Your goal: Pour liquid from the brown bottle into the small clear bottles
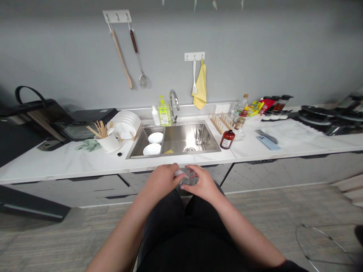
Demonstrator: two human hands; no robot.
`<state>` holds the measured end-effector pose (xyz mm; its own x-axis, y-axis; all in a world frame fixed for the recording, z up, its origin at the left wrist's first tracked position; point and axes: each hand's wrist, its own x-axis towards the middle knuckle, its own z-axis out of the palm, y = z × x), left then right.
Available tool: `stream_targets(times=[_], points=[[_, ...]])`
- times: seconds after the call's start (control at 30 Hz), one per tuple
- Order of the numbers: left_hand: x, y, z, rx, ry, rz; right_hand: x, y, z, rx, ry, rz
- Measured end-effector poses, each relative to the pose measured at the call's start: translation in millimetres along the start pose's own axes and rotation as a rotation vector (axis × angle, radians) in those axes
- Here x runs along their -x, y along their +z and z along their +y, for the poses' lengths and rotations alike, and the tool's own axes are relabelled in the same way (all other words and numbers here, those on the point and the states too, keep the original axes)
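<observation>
Between my two hands, in front of the counter edge and above my lap, is a small clear see-through container [189, 180]; whether it is glass or plastic I cannot tell. My left hand [165, 179] is closed on its left side, thumb along the near face. From the right, the fingers and thumb of my right hand [203, 184] curve around the other side. Just beyond them is the steel sink [184, 136], with two white bowls [153, 149] in the drain basket on its left.
Left of the sink stand a rack of white plates [126, 122] and a white chopstick holder [109, 143]. A green soap bottle [164, 113] stands by the faucet [173, 105]. To the right are a brown bottle [227, 139], a phone [268, 142] and a wooden rack [219, 122].
</observation>
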<state>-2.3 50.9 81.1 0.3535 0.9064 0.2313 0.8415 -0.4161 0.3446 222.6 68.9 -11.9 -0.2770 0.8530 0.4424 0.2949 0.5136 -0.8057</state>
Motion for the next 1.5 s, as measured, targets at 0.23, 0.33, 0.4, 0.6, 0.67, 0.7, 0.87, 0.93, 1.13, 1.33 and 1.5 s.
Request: stream_targets(times=[0.23,0.33,0.4,0.6,0.67,0.7,0.87,0.93,1.13,1.33,1.5], points=[[-0.3,20.6,10.5,-0.253,-0.094,0.097,10.8,0.3,-9.8,0.176,-0.023,0.069],[-2.2,27.1,12.3,-0.232,-0.110,0.118,13.6,0.0,-10.5,0.224,-0.045,0.080],[-3.3,28.0,12.8,-0.187,-0.137,0.104,14.3,-0.7,-9.5,0.242,-0.045,0.111],[-3.0,10.5,0.1,0.178,0.246,-0.016,11.7,-7.3,-2.7,0.164,0.016,0.087],[-2.4,5.2,-5.3,0.232,0.323,-0.005,10.7,-9.5,-2.5,0.138,0.011,0.061],[-2.4,3.7,-7.2,0.239,0.299,0.018,10.5,-10.2,-2.8,0.128,0.004,0.050],[-3.4,2.2,-7.5,0.246,0.140,0.014,10.3,-9.8,-5.2,0.112,-0.020,0.014],[-2.4,2.6,-6.2,0.293,0.237,-0.033,10.4,-9.0,-5.4,0.125,-0.032,0.002],[3.9,14.0,-6.6,0.334,0.085,0.099,10.5,-8.0,-5.7,0.089,0.006,0.025],[9.7,31.3,-8.9,0.531,0.204,0.148,10.7,-3.1,-3.9,0.016,0.038,0.047],[8.9,49.6,-14.4,0.736,-0.002,0.257,11.0,-1.4,-4.7,-0.083,0.083,0.040]])
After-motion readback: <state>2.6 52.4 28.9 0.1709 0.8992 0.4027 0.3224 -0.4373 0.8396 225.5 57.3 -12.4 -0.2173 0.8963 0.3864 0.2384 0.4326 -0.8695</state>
